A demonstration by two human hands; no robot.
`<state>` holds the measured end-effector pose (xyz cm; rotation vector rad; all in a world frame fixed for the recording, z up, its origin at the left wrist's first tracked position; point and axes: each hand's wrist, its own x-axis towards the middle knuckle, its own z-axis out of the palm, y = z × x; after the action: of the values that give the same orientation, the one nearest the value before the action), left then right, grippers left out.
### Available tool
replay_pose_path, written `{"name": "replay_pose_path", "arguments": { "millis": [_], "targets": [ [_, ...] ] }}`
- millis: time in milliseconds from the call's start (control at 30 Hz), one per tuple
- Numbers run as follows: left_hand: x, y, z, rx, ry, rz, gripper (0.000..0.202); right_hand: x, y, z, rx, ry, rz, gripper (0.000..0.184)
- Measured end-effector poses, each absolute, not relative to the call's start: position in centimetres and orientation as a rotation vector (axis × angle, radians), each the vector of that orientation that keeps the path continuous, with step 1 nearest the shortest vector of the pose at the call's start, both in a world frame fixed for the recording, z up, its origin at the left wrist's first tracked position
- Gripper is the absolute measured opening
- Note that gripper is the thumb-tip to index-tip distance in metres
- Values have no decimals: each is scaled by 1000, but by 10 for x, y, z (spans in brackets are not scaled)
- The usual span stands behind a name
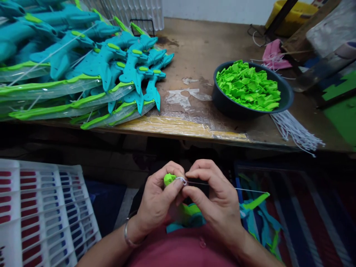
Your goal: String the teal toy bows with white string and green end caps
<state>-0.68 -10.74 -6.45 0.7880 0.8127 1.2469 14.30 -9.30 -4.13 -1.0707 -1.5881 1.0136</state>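
My left hand (157,198) pinches a small bright green plastic piece (168,179) between thumb and fingers, low in the view over my lap. My right hand (215,198) is closed beside it, pinching a thin white string (250,190) at its looped end against the green piece. The string runs right to the green tip of a teal toy bow (257,211) lying across my lap, partly hidden under my hands.
A dark bowl (222,104) of green plastic pieces sits on the wooden table (194,48). A pile of teal and green toy bows (91,66) fills the table's left. White strings (294,131) hang off the front edge. A white crate (41,211) stands at lower left.
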Motion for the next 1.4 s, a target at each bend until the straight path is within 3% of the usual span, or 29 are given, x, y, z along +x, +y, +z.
{"name": "replay_pose_path", "arguments": {
  "millis": [400, 700, 1400],
  "targets": [
    [-4, -107, -65, 757, 780, 1265, 15, 140, -94, -36, -1077, -1570, 1110, 11],
    [-6, -105, -60, 670, 688, 1213, 17, 151, -79, -22, -767, -2084, 470, 18],
    [-11, -101, -63, 714, 718, 1227, 13, 145, -90, -28, -1087, -1694, 1075, 10]
  ]
}}
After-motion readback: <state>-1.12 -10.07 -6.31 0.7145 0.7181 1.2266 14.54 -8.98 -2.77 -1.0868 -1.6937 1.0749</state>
